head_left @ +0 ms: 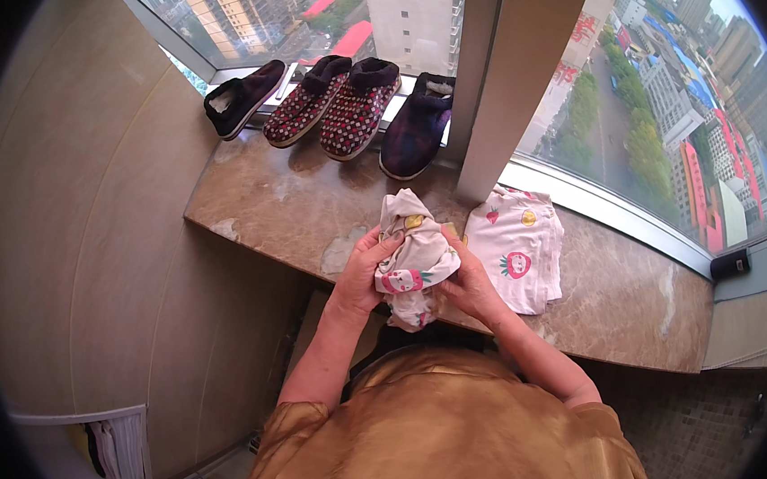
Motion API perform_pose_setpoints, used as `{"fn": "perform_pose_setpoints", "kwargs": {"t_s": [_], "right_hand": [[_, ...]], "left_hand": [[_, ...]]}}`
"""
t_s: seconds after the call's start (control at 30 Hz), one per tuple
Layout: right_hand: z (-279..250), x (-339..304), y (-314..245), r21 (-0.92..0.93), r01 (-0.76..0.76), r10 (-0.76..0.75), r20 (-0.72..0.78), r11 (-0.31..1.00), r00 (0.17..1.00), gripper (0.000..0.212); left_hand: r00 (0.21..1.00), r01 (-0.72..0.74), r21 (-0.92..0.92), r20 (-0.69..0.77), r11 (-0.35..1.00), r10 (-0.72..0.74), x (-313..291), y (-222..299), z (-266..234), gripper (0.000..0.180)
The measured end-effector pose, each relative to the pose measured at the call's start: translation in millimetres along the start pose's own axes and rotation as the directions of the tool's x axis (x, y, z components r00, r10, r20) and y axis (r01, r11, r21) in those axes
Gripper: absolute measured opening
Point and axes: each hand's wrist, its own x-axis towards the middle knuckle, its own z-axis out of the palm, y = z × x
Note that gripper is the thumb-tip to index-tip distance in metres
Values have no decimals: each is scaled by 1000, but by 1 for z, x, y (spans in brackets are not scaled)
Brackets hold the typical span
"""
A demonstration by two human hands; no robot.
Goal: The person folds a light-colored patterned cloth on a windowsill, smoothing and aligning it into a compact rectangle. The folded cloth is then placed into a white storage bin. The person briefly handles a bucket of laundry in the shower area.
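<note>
Both my hands grip a bunched pale pink garment [416,253] printed with pink strawberries and yellow fruit, held up over the front edge of the stone sill. My left hand [361,270] pinches its left side, thumb on top. At its lower right, my right hand [471,279] has its fingers curled into the cloth; some fingertips are hidden. A loose end of the fabric hangs below. Just right of my right hand, a folded garment [519,242] in the same print lies flat on the sill.
On the brown stone sill [623,311], a pair of dotted slippers [357,111] stands between two dark plaid slippers [416,133], all leaning by the window. A wide metal window post [515,76] rises behind the garments. A small black object [730,264] sits far right.
</note>
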Motion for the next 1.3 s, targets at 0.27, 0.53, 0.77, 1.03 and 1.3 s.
{"fn": "perform_pose_setpoints", "kwargs": {"t_s": [0.27,0.53,0.77,1.03,1.3], "right_hand": [[-65,-15,-58,230,-44,95,-215,972,972,36],[-147,-49,-69,334,129,-53,-227,934,972,34],[-189,-70,-59,308,75,28,-317,948,948,27],[-256,-93,-51,609,307,209,-629,731,749,19],[-339,-122,-4,497,313,210,-743,809,635,17]], "left_hand": [[932,-185,-64,306,981,196,3,-6,77,71],[981,-27,-59,191,998,38,40,-52,132,45],[923,15,153,378,988,-73,68,-88,181,52],[956,95,297,239,950,-170,80,-95,189,57],[954,202,376,134,904,-269,90,-115,159,32]]}}
